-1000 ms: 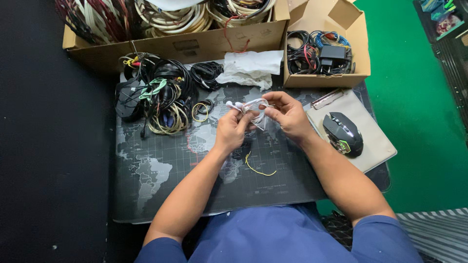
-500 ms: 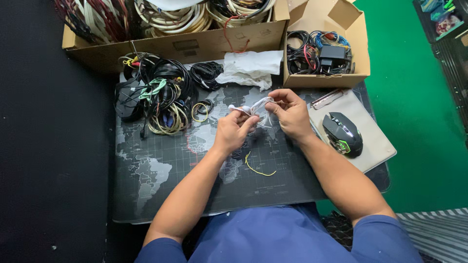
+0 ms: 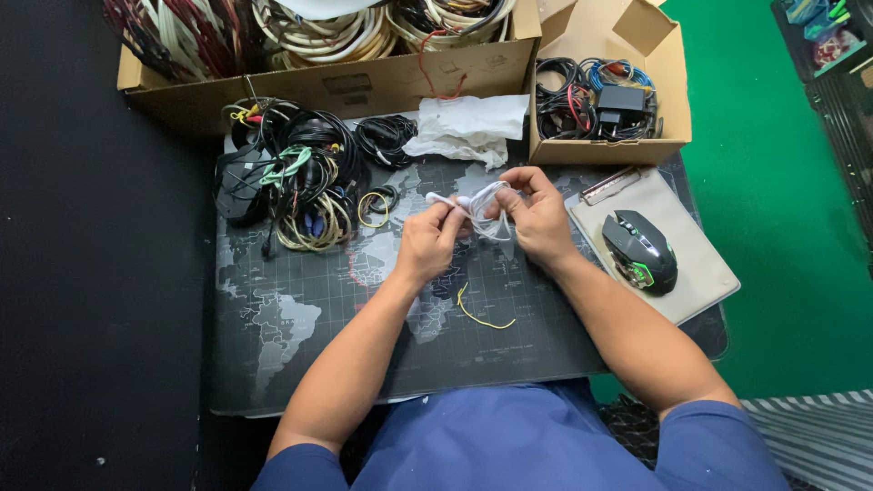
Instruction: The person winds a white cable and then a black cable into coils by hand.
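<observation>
Both hands hold a thin white cable (image 3: 484, 211) above a dark desk mat (image 3: 300, 318) printed with a world map. My left hand (image 3: 426, 244) pinches one end of the white cable near its plug. My right hand (image 3: 536, 218) grips the looped part of the same cable, fingers curled around it. A short yellow twist tie (image 3: 480, 314) lies on the mat just below the hands.
A tangle of black and beige coiled cables (image 3: 291, 182) sits at the mat's back left. A big cardboard box (image 3: 346, 77) of cables and a smaller box (image 3: 609, 100) stand behind. White crumpled plastic (image 3: 468, 127) lies between them. A black mouse (image 3: 641, 250) rests on a beige pad at right.
My hands have shifted slightly and drawn the white cable into a tighter loop between them. Everything else stays where it was.
</observation>
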